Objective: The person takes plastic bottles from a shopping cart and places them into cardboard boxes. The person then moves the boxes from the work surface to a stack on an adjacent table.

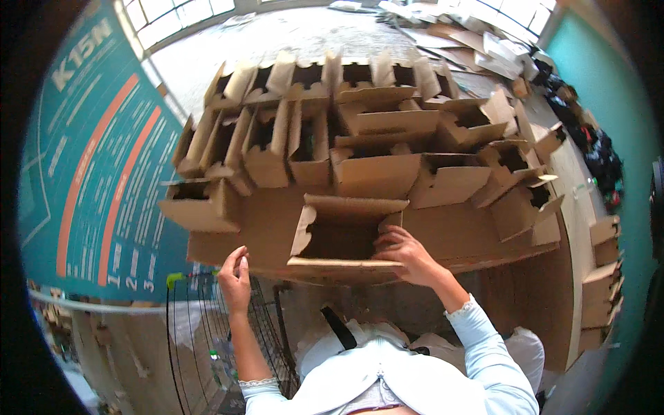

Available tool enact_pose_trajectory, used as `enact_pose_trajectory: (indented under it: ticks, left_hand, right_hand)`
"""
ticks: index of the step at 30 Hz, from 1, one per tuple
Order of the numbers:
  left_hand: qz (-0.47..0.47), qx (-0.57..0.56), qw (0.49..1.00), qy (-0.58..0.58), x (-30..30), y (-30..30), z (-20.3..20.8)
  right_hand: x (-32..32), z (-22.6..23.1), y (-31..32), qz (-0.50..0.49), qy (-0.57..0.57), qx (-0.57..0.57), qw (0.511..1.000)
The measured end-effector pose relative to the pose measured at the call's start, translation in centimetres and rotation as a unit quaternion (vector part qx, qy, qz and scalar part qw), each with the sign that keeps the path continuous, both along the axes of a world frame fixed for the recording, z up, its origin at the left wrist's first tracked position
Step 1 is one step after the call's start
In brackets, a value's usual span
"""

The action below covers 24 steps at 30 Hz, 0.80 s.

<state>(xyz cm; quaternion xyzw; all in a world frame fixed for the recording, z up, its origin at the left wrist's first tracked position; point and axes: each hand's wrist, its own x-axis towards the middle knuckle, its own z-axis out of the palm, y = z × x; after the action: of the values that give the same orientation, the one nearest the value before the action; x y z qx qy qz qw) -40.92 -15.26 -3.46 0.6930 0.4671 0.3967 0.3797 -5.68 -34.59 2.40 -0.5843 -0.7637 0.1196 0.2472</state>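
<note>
An open cardboard box point(349, 232) sits near the front edge of a large brown cardboard surface point(270, 214), its dark inside facing up. My right hand point(404, 256) grips this box at its right end, fingers bent over the end flap and partly inside. To the left of the box, apart from it, my left hand point(235, 277) hovers by the surface's front edge, holding nothing visible, its fingers loosely bent. Nearest to that hand stands another open box point(200, 207).
Rows of open cardboard boxes point(377, 169) fill the back and right of the surface. A tall teal printed panel point(104, 159) rises at left, above a black wire basket point(200, 332). Flattened cardboard point(477, 45) and black bags point(598, 152) lie at far right.
</note>
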Motion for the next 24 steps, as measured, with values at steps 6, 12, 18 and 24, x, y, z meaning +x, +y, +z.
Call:
enact_pose_trajectory:
  ticks: [6,12,18,24]
  left_hand:
    - [0.122,-0.016,0.987,0.103,-10.4,-5.9,-1.2]
    - [0.257,-0.113,0.959,0.039,-19.3,-14.0,-6.0]
    - [0.396,-0.284,0.872,-0.038,-28.4,-19.0,-14.7]
    - [0.426,-0.368,0.771,0.297,-40.2,-24.8,-28.0]
  right_hand:
    - [1.2,-1.9,3.2,-0.009,0.019,-0.029,0.999]
    - [-0.1,2.2,3.8,-0.004,0.139,-0.049,0.989]
    - [-2.7,3.4,4.4,0.01,-0.025,-0.041,0.999]
    - [-5.2,5.6,5.3,-0.002,-0.218,-0.095,0.971]
